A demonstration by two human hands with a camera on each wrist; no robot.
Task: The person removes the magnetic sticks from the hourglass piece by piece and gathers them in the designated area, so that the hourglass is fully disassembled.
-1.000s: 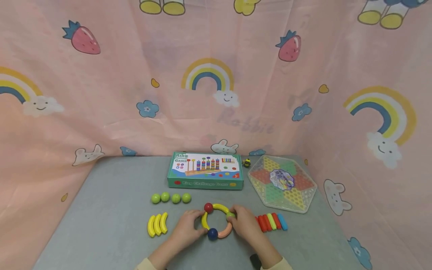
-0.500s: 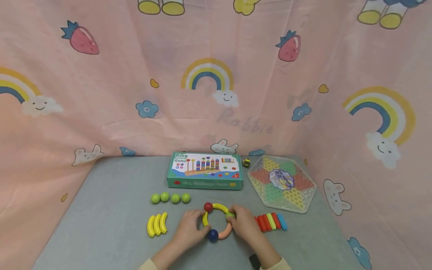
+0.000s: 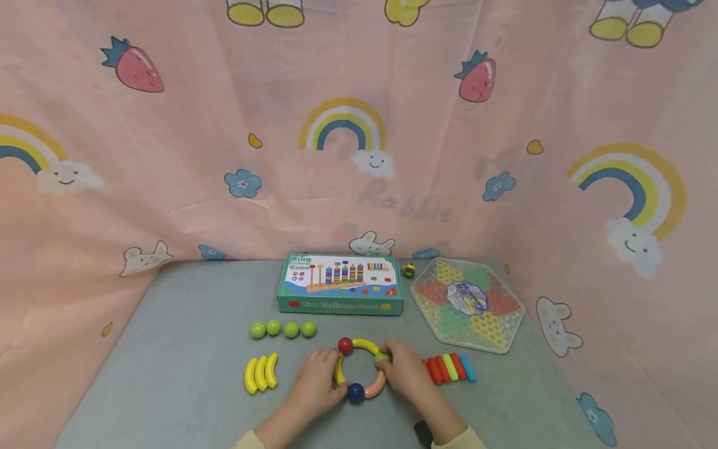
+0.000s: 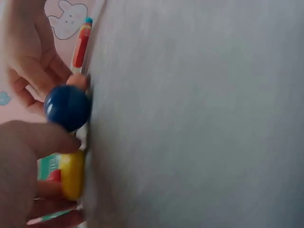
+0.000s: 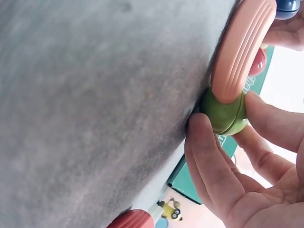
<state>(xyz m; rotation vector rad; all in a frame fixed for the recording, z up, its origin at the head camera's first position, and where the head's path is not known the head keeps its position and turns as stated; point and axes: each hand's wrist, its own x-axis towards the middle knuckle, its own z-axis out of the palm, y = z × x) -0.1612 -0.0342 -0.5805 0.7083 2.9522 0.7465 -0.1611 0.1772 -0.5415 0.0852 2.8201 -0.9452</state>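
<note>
On the grey table, a ring of curved pieces and balls lies between the two hands. My left hand is at its left side, the fingers and thumb about a yellow curved piece. In the left wrist view the thumb tip comes between this piece and the blue ball. My right hand pinches a green ball between thumb and fingers. A salmon curved piece meets that green ball and runs to the blue ball. At the top, a red ball joins another yellow curved piece.
Several green balls and three yellow curved pieces lie left. Red, blue and lime pieces line up right. Behind stand a green game box, a small bee figure and a hexagonal Chinese checkers case.
The blue ball has shifted slightly right and nearer the person. The left thumb has slid down next to it; the right hand keeps its pinch on the green ball.
</note>
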